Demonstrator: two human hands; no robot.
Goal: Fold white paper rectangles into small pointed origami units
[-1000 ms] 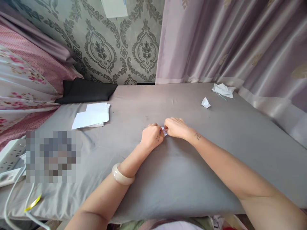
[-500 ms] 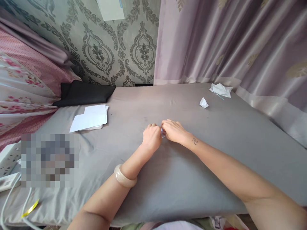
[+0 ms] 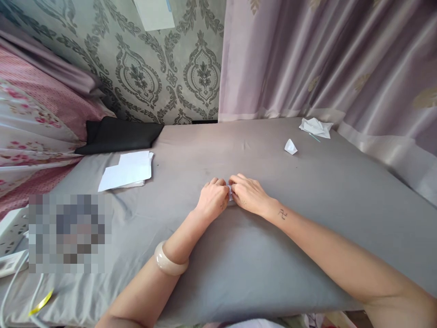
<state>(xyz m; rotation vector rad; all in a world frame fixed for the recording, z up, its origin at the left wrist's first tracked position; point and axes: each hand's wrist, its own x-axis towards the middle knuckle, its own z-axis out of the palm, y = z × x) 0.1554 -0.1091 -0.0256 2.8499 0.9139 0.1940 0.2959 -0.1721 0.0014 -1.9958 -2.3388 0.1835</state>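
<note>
I read no writing | left hand (image 3: 213,198) and right hand (image 3: 248,194) pinch small white paper (image 3: 230,192) between them on grey sheet (image 3: 259,264); paper mostly hidden | paper stack (image 3: 127,170) well left of it

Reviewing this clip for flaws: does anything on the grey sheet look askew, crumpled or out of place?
Only a crumpled white paper by the curtain. Both the left hand and right hand pinch a small white paper piece.

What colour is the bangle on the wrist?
The bangle on the left wrist is creamy beige, seen in the head view.
</note>
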